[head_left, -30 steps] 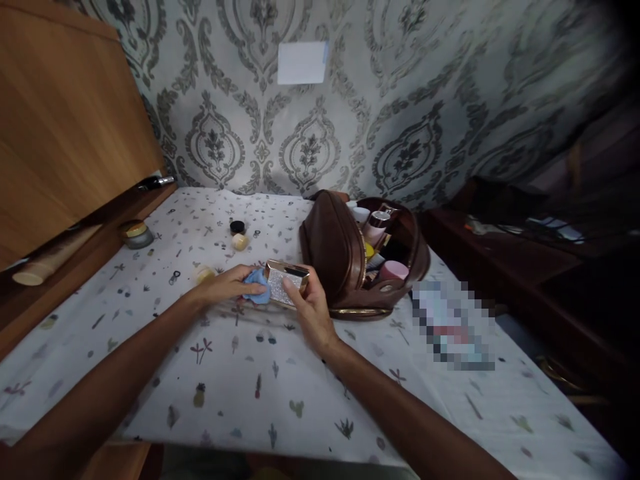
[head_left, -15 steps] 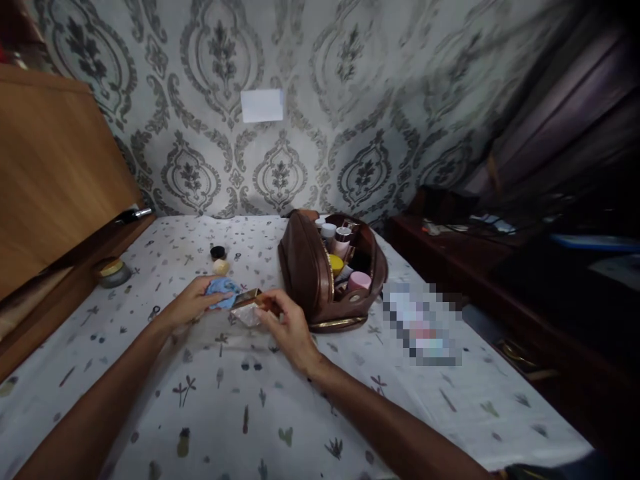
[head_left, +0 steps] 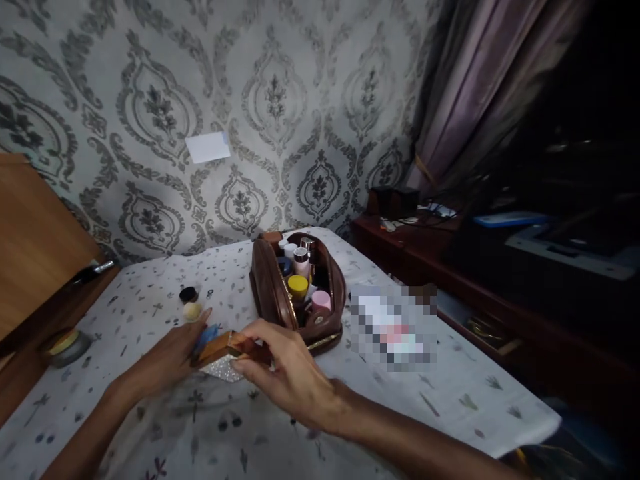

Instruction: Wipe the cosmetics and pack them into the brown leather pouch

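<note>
My right hand [head_left: 293,377] pinches a small case [head_left: 223,368] with a glittery silver face and a shiny gold-brown side, held just above the table. A blue cloth [head_left: 206,336] is in my left hand [head_left: 163,353], pressed against the far end of that case; its fingers partly hide the cloth. Beyond the left fingertips lie a cream-coloured round piece [head_left: 192,311] and a black cap [head_left: 189,295]. Just past my right hand stands a brown cosmetic bag [head_left: 265,287], unzipped, with a yellow-lidded jar [head_left: 298,287], a pink-lidded jar [head_left: 321,301] and several bottles inside.
A jar with a gold lid [head_left: 65,347] stands at the left by a wooden cabinet [head_left: 40,247]. Right of the bag, a blurred-out item [head_left: 393,330] lies on the patterned tablecloth [head_left: 450,393]. A dark red desk [head_left: 380,243] adjoins the table's right side.
The view has swung right. Both hands have come closer with the cloth and the case. The case is turned, so its gold-brown side shows more, and the left fingers now stretch along the cloth.
</note>
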{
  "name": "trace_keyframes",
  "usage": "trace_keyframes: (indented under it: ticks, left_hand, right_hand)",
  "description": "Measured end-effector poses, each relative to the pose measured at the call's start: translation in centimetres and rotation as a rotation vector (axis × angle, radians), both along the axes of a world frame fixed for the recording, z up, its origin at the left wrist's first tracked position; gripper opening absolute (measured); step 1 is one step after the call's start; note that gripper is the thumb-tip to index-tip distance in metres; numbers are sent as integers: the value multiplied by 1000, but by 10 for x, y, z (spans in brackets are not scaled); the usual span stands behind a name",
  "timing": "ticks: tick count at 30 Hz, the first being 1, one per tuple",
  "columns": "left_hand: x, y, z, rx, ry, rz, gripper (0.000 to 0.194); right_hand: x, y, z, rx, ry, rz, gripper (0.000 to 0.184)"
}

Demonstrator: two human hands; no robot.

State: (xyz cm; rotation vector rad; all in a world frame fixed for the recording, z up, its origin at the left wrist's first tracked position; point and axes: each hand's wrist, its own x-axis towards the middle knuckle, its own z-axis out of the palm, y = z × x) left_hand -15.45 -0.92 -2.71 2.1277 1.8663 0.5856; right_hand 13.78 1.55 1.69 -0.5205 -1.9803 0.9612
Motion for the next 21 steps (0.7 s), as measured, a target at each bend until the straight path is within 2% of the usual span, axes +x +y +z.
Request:
trace_keyframes:
  ticks: [2, 4, 6, 7, 10, 12, 14, 17, 21]
  left_hand:
    - [0, 10, 15, 16, 134, -13, 67]
    - [11, 26, 37, 64, 235, -58, 56]
    - [34, 48, 60, 106, 258, -100, 51]
    - [47, 60, 70, 177, 293, -123, 50]
    - [88, 100, 90, 352, 396, -327, 52]
    - [104, 121, 93, 369, 476, -431, 52]
    - [109, 132, 91, 337, 528, -467, 55]
    - [101, 133, 84, 323, 534, -453, 57]
    - [91, 125, 78, 372, 481, -437, 51]
  right_hand:
    - [16, 7, 10, -52, 32, -4, 9]
    - [32, 16, 18, -105, 79, -28, 12]
    - [47, 28, 25, -139, 143, -85, 15]
    - [55, 35, 28, -154, 170, -119, 17]
    - [73, 61, 40, -193, 214, -226, 26]
    - [81, 80, 48, -194, 224, -282, 33]
    - [87, 102, 55, -173, 234, -310, 39]
    - [89, 135, 65, -129, 185, -330, 43]
    - [78, 177, 76, -46, 9, -379, 32]
